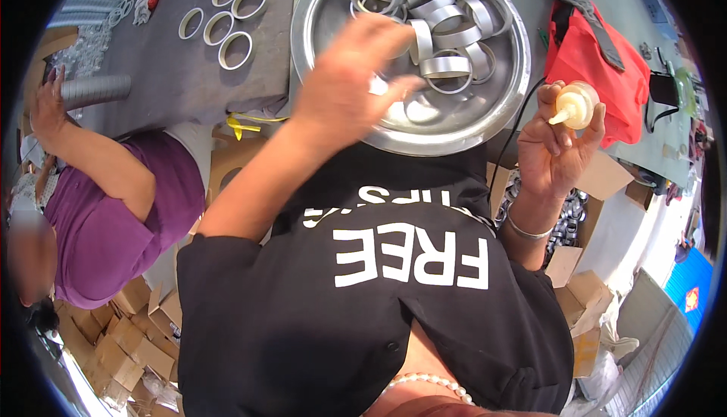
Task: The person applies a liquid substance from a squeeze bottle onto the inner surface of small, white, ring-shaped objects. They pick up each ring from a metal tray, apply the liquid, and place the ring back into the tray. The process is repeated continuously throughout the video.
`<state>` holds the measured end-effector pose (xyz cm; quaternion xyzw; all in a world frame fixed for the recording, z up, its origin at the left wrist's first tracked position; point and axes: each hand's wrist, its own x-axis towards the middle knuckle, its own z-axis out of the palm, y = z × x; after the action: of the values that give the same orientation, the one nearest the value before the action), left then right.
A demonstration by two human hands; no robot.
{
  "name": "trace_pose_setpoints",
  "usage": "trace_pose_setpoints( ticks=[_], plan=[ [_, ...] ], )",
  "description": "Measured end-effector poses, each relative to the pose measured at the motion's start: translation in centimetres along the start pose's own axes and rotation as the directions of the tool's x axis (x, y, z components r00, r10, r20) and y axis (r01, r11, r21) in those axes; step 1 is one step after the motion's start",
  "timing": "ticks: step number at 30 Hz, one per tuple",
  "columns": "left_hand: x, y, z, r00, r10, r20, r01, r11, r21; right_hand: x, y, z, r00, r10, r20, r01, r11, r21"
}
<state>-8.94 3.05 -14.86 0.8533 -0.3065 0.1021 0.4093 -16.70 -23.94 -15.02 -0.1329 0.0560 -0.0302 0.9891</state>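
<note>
My left hand [344,88], blurred by motion, reaches over a round steel basin [409,141]. Its fingers and thumb are apart, with the fingertips close to the rings; no held thing shows in it. Silvery metal rings [458,35] lie heaped in the basin, some tipped on edge, some overlapping. To the right of the basin, raised in the air, my right hand [556,141] is closed around a small yellowish squeeze bottle [577,105]. The bottle's pointed nozzle faces toward me and to the left.
Several loose rings [219,28] stand on the grey table cover [159,103] at left. A person in purple [125,213] has a hand by a ridged stack [95,91]. A red bag [594,69] lies right of the basin. Cardboard boxes [113,356] crowd the floor.
</note>
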Motion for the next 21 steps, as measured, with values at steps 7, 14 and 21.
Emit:
trace_pose_setpoints(
  ticks=[7,14,21],
  plan=[
    [1.1,-0.3,3.1,0.994,0.05,0.095,-0.053,0.998,0.03,-1.0,-1.0,-0.2,0.996,-0.084,-0.019,0.083,0.996,-0.034],
    [-0.6,-0.4,0.0,0.867,-0.341,0.363,0.218,0.916,0.338,-0.4,-0.2,-1.5,0.992,-0.123,-0.012,0.122,0.99,-0.071],
    [0.5,-0.2,1.0,0.769,-0.327,0.55,0.093,0.907,0.41,-0.9,0.2,-0.7,0.987,-0.156,-0.033,0.151,0.981,-0.124]
  ],
)
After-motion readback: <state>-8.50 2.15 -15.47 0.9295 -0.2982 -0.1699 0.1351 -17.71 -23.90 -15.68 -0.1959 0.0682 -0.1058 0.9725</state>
